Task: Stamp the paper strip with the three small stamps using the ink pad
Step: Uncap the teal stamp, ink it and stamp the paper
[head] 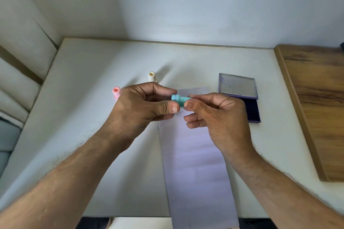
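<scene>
I saw the teal stamp (179,99) lying sideways above the paper strip (197,163), pinched at one end by my left hand's (143,107) fingers (165,90) and at the other by my right hand's (216,112).

**Two bare forearms, nothing worn**

From my seat I see only the person's two arms and hands, entering from the bottom corners of the head view. Both forearms are bare right to the picture's edge: no sleeve, cuff or glove shows. Fine hair runs along the outer side of each forearm. The left hand (143,107) has a short, trimmed thumbnail, pale and plain, and creased knuckles. The right hand (216,115) looks the same, with short nails and deep folds at the thumb joint. I see no ring on any visible finger, and no watch, band or strap at either wrist. I spot no marks or tattoos.
</scene>
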